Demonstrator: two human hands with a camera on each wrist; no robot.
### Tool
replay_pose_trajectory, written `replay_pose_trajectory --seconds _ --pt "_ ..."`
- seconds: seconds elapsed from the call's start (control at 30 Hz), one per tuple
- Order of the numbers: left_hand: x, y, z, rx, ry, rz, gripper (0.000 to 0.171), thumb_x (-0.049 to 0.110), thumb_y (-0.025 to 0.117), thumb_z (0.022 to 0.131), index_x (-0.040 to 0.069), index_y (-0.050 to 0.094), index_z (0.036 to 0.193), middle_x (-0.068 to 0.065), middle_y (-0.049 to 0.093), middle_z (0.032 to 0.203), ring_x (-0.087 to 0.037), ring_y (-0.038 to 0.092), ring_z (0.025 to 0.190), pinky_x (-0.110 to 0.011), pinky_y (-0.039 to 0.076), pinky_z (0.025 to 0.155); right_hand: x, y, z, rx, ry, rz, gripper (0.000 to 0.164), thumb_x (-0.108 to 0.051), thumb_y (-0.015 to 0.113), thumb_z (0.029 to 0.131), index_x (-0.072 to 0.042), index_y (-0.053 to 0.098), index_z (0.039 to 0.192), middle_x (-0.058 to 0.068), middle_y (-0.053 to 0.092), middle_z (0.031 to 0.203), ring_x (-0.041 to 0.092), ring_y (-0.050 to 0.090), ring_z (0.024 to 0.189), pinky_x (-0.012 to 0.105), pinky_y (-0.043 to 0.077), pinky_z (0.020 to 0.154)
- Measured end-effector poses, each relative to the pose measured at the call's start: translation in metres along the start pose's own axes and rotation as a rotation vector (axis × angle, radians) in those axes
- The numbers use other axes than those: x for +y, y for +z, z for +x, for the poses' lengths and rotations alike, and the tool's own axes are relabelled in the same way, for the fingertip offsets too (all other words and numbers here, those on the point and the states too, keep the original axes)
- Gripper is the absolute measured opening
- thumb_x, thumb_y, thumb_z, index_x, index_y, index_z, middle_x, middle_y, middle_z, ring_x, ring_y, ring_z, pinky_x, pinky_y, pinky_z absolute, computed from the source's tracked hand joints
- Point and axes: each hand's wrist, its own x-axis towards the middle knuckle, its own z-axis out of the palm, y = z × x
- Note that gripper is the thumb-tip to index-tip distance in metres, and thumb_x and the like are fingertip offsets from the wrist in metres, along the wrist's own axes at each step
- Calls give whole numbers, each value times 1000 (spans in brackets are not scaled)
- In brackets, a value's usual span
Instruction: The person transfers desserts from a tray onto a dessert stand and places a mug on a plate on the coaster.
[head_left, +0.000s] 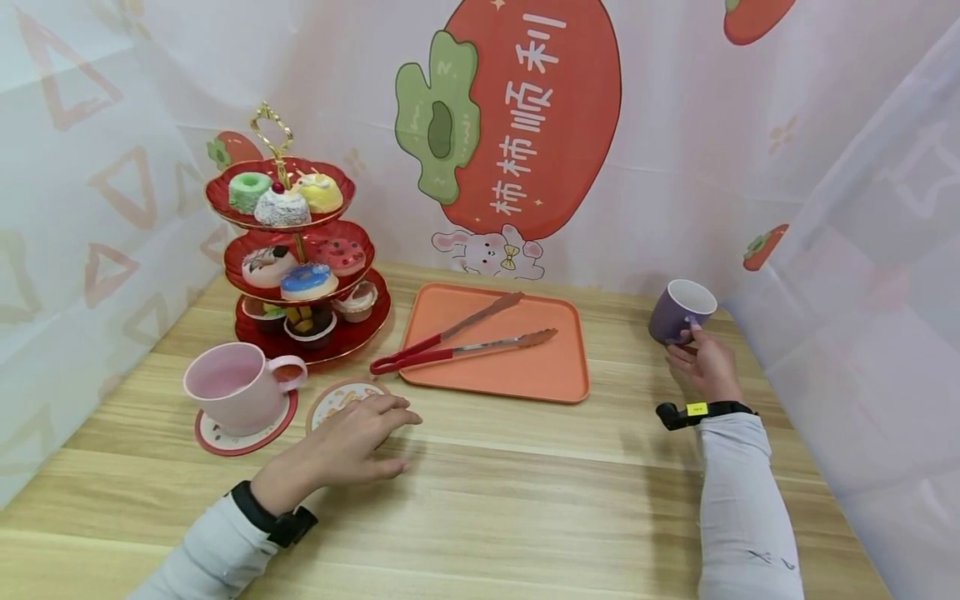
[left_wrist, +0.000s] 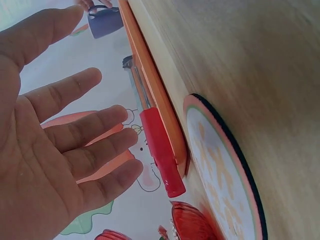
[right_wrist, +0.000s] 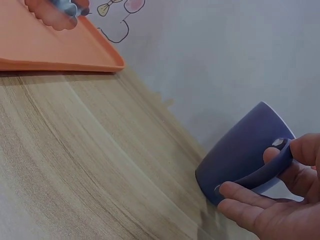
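At the back right, my right hand (head_left: 708, 362) grips the handle of a purple mug (head_left: 671, 317) with a white inside. In the right wrist view, the thumb and fingers (right_wrist: 302, 152) close round that handle, and the mug's base is right at the wooden table. My left hand (head_left: 348, 442) hovers over the near left of the table, fingers spread and holding nothing. Beneath it, partly hidden, lies a round patterned coaster (head_left: 326, 407). To its left a pink mug (head_left: 238, 392) stands on a red-rimmed coaster (head_left: 243, 448).
An orange tray (head_left: 517, 379) lies mid-table, with red-handled tongs (head_left: 427, 357) resting open across it. A three-tier red stand (head_left: 337, 346) holding cakes and donuts rises at the back left. Printed cloth (head_left: 660, 167) hangs behind and along both sides.
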Motion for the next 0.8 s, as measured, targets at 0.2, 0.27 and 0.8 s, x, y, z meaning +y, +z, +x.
replay_pose_trajectory --seconds 0.2,0.27,0.8 --pt "0 1 0 -23 -20 5 48 34 76 74 10 62 113 -15 56 114 -29 51 108 -51 41 86 2 -5 -2 -22 -23 59 29 -25 40 99 2 51 97 12 32 115 32 38 124 44 22 100" --pt "0 1 0 -25 -24 4 48 35 76 74 11 62 113 -16 56 115 -29 50 108 -51 40 86 2 -6 -1 -34 -33 76 28 -24 41 99 3 51 96 13 32 113 29 52 110 44 24 98" --pt "1 -1 1 -58 -58 -9 44 35 76 74 12 65 111 -17 55 120 -33 47 113 -56 37 88 4 -6 -6 -105 -103 112 26 -17 35 101 6 46 93 16 34 107 23 64 81 32 52 68"
